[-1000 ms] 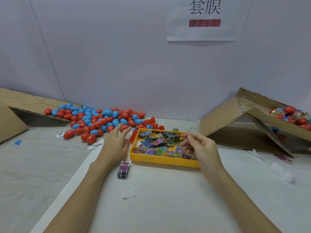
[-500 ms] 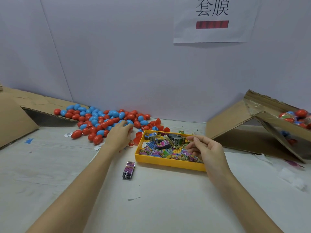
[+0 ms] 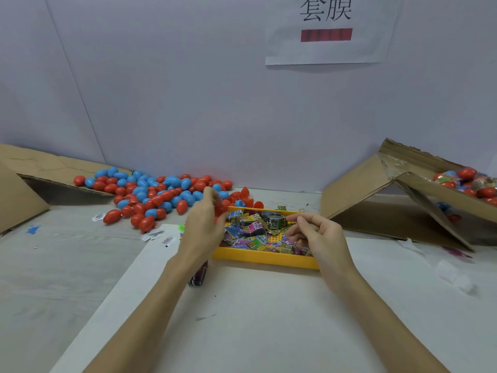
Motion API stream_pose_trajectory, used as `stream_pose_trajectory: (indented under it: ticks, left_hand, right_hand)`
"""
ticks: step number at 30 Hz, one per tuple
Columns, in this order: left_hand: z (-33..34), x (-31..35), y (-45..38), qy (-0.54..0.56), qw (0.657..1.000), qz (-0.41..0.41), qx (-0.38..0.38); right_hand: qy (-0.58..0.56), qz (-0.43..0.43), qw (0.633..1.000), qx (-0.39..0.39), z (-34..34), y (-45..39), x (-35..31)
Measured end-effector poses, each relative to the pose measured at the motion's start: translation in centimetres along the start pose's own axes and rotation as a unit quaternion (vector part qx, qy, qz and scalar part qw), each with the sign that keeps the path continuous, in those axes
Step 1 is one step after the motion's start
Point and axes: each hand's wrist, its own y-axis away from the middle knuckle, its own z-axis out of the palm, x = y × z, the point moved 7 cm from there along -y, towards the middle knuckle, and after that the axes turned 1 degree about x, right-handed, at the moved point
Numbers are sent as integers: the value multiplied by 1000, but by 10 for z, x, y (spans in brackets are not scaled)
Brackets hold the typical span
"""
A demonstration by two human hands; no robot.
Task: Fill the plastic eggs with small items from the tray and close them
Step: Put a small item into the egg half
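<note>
- Two bare forearms were seen, with no sleeve reaching into view on either.
- The left hand [image 3: 203, 227] was ungloved; no ring, watch or band was seen on it.
- The right hand [image 3: 318, 235] was likewise left uncovered, its wrist unadorned and its nails cut short.

Bright, even overhead light, soft shadows, wide-angle bending at edges, slight motion blur.

eggs [image 3: 150, 195]: red, blue | tray [image 3: 265, 258]: yellow | packets [image 3: 252, 232]: multicoloured prints | wall sign [image 3: 326, 35]: white, red bar
</note>
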Motion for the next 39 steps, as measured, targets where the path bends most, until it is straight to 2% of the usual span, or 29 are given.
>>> stream_pose_trajectory:
  ticks: [4,8,13,16,23,28,30,33,36,39]
  left_hand:
    - [15,43,24,123,988,33,-82]
    - [20,60,34,173,976,56,-122]
    - [21,58,38,237,963,-2,-125]
    - [21,57,39,275,952,-43,-126]
    - [16,59,36,346,924,-36,-157]
    - [20,60,39,367,911,-60,-179]
    - [20,59,39,354,916,-62,-177]
    - [19,61,40,321,929,-32,-180]
    - [17,63,40,285,944,0,-165]
    - [19,65,44,240,958,23,-154]
  right_hand:
    - [50,-45,998,-12,5,4,-3]
    - [183,-151,971,-40,19,18,-15]
    - [271,-209,938,-53,33,30,-20]
    - [292,-243,924,-31,34,34,-27]
    - [264,-234,935,26,30,38,-34]
    - [285,-215,934,7,33,42,-32]
    - [301,-210,930,-15,37,43,-29]
    - [312,-216,925,19,34,40,-32]
    - [273,-218,936,37,31,39,-37]
    - [232,-170,957,32,30,38,-33]
